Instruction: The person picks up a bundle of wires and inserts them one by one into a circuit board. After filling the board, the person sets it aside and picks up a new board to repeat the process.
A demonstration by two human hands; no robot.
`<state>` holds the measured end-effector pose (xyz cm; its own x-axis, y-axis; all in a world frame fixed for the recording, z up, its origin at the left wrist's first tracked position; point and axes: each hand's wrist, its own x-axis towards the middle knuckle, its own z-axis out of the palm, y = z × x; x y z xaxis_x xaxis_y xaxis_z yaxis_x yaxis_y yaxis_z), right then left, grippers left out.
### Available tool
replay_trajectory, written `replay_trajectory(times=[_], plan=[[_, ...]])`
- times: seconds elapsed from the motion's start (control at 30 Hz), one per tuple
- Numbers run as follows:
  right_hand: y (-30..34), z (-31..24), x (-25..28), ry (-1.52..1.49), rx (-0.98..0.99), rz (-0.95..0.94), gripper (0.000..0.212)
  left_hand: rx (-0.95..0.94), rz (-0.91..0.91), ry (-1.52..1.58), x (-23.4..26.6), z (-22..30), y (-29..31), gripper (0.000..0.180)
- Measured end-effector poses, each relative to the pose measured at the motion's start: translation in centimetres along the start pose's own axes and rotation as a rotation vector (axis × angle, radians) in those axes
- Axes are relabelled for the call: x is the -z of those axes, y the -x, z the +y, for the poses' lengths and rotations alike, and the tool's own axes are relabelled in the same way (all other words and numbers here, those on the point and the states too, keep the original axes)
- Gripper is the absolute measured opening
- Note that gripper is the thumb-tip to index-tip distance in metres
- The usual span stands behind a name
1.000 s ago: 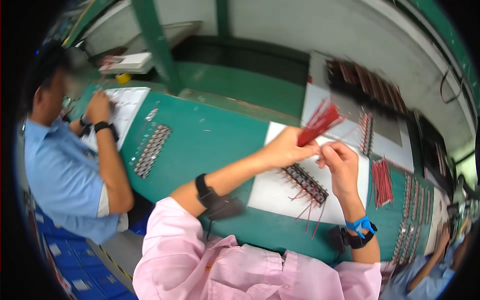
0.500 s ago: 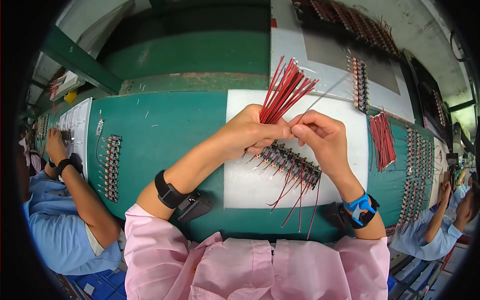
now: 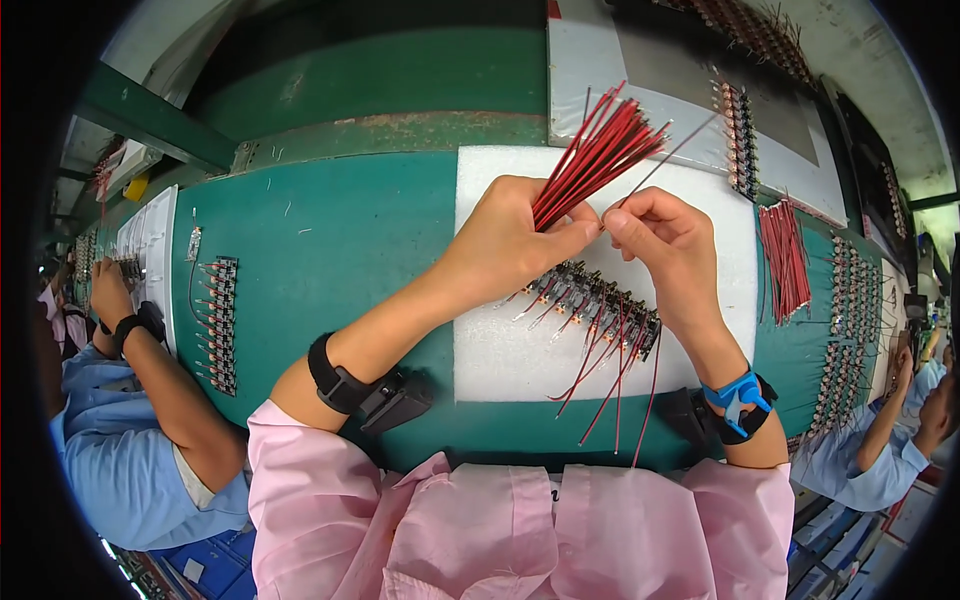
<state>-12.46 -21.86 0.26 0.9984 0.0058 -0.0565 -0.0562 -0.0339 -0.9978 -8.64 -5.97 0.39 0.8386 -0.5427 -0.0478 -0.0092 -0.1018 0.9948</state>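
Observation:
A bundle of red and dark wires (image 3: 612,150) is gripped in my left hand (image 3: 515,235), their ends fanning up and to the right. Close beside it, my right hand (image 3: 665,235) pinches a single dark wire (image 3: 672,155) between thumb and forefinger. The fingertips of both hands nearly meet. Below them a row of small circuit boards (image 3: 595,305) lies slantwise on a white foam sheet (image 3: 490,365). Several red wires (image 3: 612,385) trail from its right half toward me. My left fingers partly hide the row's upper left end.
On the green table (image 3: 330,270), another board row (image 3: 222,325) lies left. A red wire bundle (image 3: 785,260) and further board rows (image 3: 850,320) lie right. One row (image 3: 738,140) rests on a grey-white panel (image 3: 590,70). Co-workers in blue (image 3: 150,440) sit at both sides.
Both hands and the wires have shifted slightly up and right in the picture, as the view tilts a little. My right hand still pinches the single wire.

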Motion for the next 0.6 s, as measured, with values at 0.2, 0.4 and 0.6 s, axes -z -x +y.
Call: replay_trajectory(times=[0.2, 0.4, 0.6], plan=[[0.4, -0.2, 0.1, 0.025, -0.007, -0.028, 0.01, -0.022, 0.01, -0.08, -0.2, 0.1, 0.1, 0.013], [0.7, 0.3, -0.2, 0.141, 0.115, -0.018, 0.011, 0.01, -0.007, -0.059, -0.1, -0.2, 0.0, 0.014], [0.9, 1.0, 0.3, 0.211, 0.077, -0.023, 0.009, 0.107, -0.067, -0.013, 0.1, 0.3, 0.0, 0.017]])
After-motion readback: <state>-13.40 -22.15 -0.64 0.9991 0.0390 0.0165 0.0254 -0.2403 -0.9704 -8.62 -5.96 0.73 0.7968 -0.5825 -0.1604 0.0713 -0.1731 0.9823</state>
